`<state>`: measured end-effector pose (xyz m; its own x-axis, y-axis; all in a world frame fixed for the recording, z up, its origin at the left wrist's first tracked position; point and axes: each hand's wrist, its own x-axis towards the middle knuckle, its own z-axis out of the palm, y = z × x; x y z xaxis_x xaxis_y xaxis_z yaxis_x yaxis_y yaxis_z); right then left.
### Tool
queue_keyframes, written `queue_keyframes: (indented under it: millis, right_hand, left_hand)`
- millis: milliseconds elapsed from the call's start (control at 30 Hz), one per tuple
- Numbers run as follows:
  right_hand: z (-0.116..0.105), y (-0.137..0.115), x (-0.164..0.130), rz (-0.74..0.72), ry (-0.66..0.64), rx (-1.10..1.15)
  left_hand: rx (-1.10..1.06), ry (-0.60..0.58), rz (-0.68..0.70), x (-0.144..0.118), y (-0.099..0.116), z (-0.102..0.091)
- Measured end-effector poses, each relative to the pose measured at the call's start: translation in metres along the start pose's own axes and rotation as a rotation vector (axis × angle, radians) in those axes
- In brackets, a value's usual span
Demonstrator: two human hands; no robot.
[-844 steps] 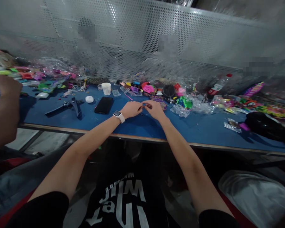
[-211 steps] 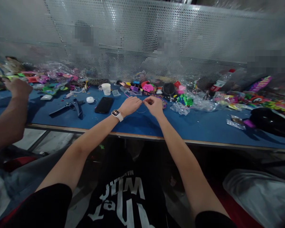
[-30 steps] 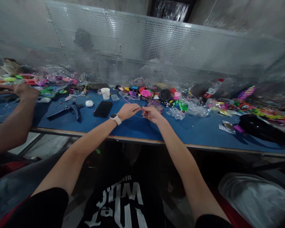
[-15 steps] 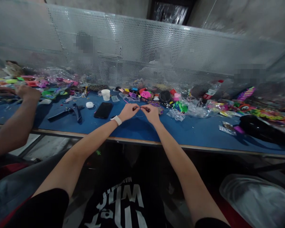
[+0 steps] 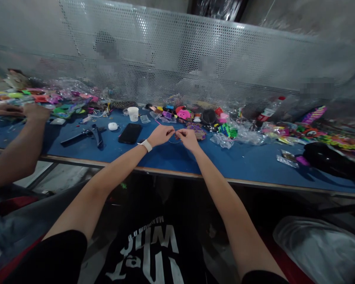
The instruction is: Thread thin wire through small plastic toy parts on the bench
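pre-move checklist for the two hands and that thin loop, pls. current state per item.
1. left hand pinched on the thin wire loop: ok.
2. right hand pinched on the loop's other end: ok.
3. Loop hangs free between the fingertips, above the blue table: ok.
4. What is on the loop, a bead or a knot: cannot tell, too small.
5. black phone apart from the left wrist: ok.
6. Co-worker's hand far off at the left end of the table: ok.
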<state>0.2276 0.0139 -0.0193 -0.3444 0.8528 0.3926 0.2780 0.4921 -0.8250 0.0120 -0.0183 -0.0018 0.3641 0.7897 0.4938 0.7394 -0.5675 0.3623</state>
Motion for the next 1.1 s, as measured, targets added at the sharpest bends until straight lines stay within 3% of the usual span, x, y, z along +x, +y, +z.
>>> queue_keyframes:
  millis: [100, 300, 433, 733, 900, 1100]
  right_hand:
    - [0.000, 0.003, 0.001, 0.056, -0.032, 0.025]
    - [-0.003, -0.006, -0.005, -0.168, 0.026, -0.205]
    - [0.000, -0.012, -0.008, -0.219, 0.049, -0.302]
    - [0.013, -0.005, -0.006, -0.112, 0.067, -0.004]
    - [0.012, -0.009, -0.009, -0.089, 0.068, 0.056]
    - [0.011, -0.004, -0.003, 0.094, -0.011, 0.345]
  left_hand:
    - [-0.083, 0.001, -0.027, 0.001, -0.002, 0.000]
    - [-0.366, 0.033, -0.139, 0.003, -0.004, 0.007]
    - [-0.522, 0.013, -0.237, 0.004, -0.006, 0.014]
    - [-0.293, 0.124, -0.149, 0.008, -0.002, 0.012]
    - [-0.221, 0.112, -0.102, 0.004, 0.004, 0.007]
    - [-0.079, 0.050, -0.024, 0.001, 0.003, 0.004]
